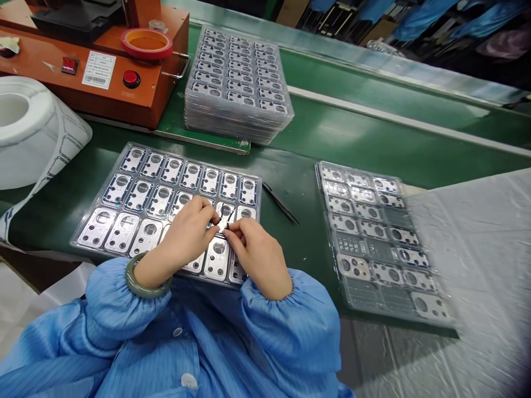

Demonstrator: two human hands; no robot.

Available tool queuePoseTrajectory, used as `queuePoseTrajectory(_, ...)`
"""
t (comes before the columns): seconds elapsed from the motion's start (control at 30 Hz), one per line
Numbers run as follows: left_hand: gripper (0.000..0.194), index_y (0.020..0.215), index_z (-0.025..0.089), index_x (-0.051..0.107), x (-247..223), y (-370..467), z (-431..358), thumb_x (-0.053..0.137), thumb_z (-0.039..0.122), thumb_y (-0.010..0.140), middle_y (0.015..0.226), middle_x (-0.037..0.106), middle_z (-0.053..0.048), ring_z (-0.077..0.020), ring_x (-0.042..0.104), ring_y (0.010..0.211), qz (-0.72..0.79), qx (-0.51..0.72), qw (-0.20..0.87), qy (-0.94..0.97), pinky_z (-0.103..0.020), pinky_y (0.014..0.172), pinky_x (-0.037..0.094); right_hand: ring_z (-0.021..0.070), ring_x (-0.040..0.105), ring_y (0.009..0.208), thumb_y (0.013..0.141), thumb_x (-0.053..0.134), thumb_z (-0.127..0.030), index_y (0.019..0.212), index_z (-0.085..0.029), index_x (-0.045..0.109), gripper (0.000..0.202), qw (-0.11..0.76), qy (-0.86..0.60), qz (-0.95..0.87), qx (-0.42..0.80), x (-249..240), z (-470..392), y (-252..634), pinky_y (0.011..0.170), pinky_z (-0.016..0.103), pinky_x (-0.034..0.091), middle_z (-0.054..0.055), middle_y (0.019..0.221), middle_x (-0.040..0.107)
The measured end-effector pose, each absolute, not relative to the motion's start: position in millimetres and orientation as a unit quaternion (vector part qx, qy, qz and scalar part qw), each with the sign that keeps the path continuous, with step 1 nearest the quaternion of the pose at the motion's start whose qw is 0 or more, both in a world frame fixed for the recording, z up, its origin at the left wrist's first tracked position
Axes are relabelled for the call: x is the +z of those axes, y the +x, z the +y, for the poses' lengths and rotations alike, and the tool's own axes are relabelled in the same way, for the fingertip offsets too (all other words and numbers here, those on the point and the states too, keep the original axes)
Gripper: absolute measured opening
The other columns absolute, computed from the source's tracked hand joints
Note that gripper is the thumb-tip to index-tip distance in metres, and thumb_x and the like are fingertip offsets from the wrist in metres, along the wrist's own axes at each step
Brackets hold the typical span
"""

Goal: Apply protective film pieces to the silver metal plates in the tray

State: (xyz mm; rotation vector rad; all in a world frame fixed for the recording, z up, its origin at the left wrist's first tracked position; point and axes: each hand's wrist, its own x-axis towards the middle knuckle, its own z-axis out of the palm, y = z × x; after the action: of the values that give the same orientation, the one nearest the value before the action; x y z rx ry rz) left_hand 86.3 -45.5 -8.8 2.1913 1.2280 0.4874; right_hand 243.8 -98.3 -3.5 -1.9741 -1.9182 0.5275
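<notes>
Between my two hands is a thin black strip [230, 215], bent like a gasket, over a silver plate in the third row of a clear tray [99, 190]. My left hand [188, 229] pinches one side of the strip between thumb and fingers. On the other side my right hand [259, 251] pinches it too, close to the plate. Rows of silver plates with round holes fill the tray, and the two upper rows show blue edges. Black tweezers [281, 203] lie on the green table just right of the tray.
A tall stack of clear trays [238, 119] stands behind. An orange machine [120, 83] with a tape roll [147, 44] is back left, beside a white roll [29, 132]. Partly filled trays [373, 237] lie right, next to grey sheeting [481, 243].
</notes>
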Motion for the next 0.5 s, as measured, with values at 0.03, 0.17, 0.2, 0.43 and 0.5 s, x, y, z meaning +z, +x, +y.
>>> queuePoseTrajectory(0.03,0.004,0.086,0.016,0.055,-8.8,86.3,-45.5,0.055,0.014,0.083,0.097,0.051,-0.007,-0.0229,0.052,0.096,0.458,0.184,0.288,0.821,-0.039,0.086,0.046,0.015,0.056,0.067,0.087,0.052,-0.028,0.081,-0.021,0.056,0.01,0.175,-0.694,-0.673,0.187,-4.1,-99.0,243.2,0.058,0.026,0.037,0.001,0.079,0.06)
queuePoseTrajectory(0.17,0.004,0.084,0.017,0.055,-10.2,85.3,-45.3,0.055,0.014,0.082,0.096,0.051,-0.007,-0.0225,0.052,0.096,0.455,0.192,0.288,0.82,-0.039,0.085,0.046,0.0134,0.054,0.064,0.085,0.055,-0.033,0.079,-0.021,0.057,0.013,0.212,-0.701,-0.647,0.214,-5.7,-99.6,241.2,0.058,0.025,0.037,-0.001,0.076,0.058)
queuePoseTrajectory(0.2,0.004,0.084,0.017,0.055,-10.9,85.0,-45.2,0.055,0.014,0.082,0.096,0.051,-0.007,-0.0225,0.052,0.096,0.455,0.194,0.285,0.821,-0.039,0.085,0.046,0.0131,0.054,0.063,0.084,0.056,-0.034,0.078,-0.021,0.057,0.014,0.215,-0.706,-0.639,0.218,-5.4,-98.8,240.8,0.056,0.025,0.037,-0.001,0.075,0.058)
queuePoseTrajectory(0.43,0.005,0.085,0.018,0.055,-17.8,85.0,-44.4,0.054,0.015,0.08,0.096,0.052,-0.007,-0.0227,0.053,0.096,0.454,0.205,0.272,0.824,-0.039,0.086,0.046,0.0141,0.054,0.062,0.082,0.057,-0.032,0.078,-0.022,0.056,0.011,0.177,-0.722,-0.625,0.238,-3.9,-91.4,239.1,0.054,0.025,0.033,-0.002,0.073,0.06)
queuePoseTrajectory(0.5,0.006,0.084,0.018,0.056,-18.5,85.2,-44.6,0.053,0.014,0.08,0.095,0.053,-0.007,-0.0228,0.054,0.097,0.454,0.212,0.273,0.821,-0.039,0.086,0.046,0.0142,0.054,0.063,0.082,0.057,-0.033,0.078,-0.022,0.057,0.012,0.204,-0.724,-0.616,0.234,-7.2,-93.4,238.5,0.055,0.025,0.035,-0.002,0.072,0.061)
